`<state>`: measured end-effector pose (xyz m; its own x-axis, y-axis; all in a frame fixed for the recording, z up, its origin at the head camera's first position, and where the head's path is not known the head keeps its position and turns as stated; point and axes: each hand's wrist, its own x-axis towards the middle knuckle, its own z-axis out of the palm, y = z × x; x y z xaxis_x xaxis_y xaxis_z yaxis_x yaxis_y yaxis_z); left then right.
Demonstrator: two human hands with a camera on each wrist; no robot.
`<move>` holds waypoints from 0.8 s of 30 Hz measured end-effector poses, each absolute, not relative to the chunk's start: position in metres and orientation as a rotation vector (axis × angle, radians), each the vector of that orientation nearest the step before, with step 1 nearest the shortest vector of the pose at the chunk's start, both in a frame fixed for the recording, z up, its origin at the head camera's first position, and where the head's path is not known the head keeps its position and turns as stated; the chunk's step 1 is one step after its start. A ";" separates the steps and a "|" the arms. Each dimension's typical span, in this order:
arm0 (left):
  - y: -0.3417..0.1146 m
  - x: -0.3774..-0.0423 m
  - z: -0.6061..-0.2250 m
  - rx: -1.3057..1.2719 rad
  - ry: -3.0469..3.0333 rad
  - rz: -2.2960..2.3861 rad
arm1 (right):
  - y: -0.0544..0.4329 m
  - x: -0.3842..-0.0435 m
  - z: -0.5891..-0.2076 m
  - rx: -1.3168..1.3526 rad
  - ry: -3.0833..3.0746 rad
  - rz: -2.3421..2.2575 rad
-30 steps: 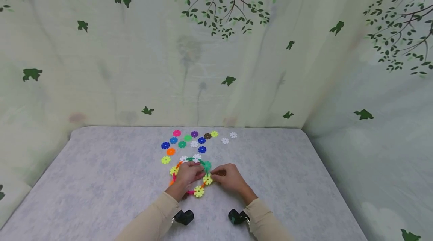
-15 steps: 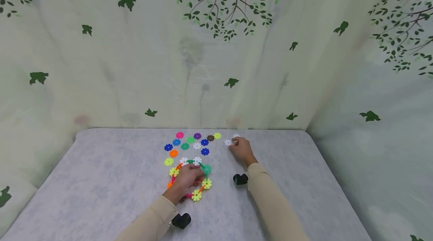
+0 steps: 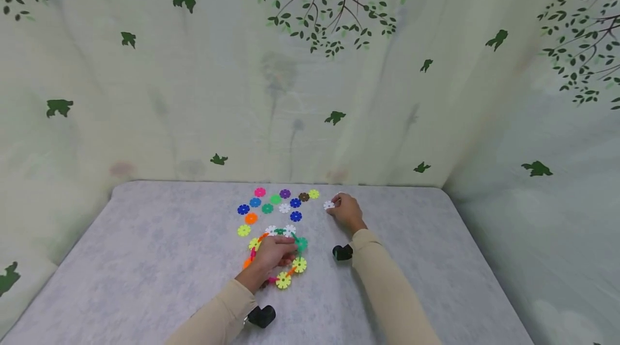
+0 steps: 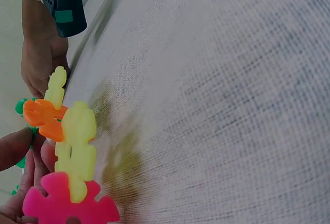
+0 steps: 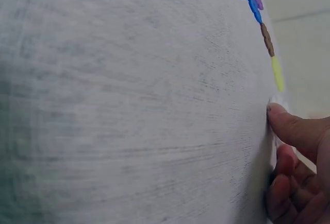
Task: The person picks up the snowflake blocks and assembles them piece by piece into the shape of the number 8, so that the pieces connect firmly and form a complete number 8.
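In the head view a ring of interlocking plastic flower discs (image 3: pixel 299 265) in several colours stands near the table's middle. My left hand (image 3: pixel 272 253) reaches across it and grips its right side near a green disc (image 3: pixel 302 244). The left wrist view shows linked yellow (image 4: pixel 76 141), orange (image 4: pixel 45 117) and pink (image 4: pixel 69 201) discs beside the thumb and fingers. Farther back, my right hand (image 3: pixel 346 210) has its thumb and finger at a loose white disc (image 3: pixel 329 204), pinching its edge. Another white disc is mostly hidden behind that hand. In the right wrist view the thumb (image 5: pixel 294 128) touches white plastic.
Loose flower discs lie behind the ring, among them pink (image 3: pixel 260 192), purple (image 3: pixel 284 194), brown (image 3: pixel 303 197), orange (image 3: pixel 251 218) and blue (image 3: pixel 296 216). The grey table (image 3: pixel 169 259) meets a leaf-patterned curtain (image 3: pixel 290 92) at the back. Black wrist cameras hang under both sleeves.
My right hand has left the ring's right side and gone back and right to the white discs, staying there over the last half second. The left hand keeps hold of the ring.
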<state>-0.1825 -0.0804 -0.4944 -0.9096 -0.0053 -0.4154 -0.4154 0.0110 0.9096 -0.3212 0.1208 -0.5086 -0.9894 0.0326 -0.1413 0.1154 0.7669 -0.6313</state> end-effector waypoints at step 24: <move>-0.083 -0.185 -0.498 -0.383 2.101 1.833 | 0.106 -0.275 -0.518 -0.405 2.012 -1.749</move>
<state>-0.1851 -0.0827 -0.4979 -0.9109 0.0112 -0.4124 -0.4071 0.1377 0.9029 -0.2749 0.1061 -0.5183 -0.8598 -0.4922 -0.1359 0.0662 0.1564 -0.9855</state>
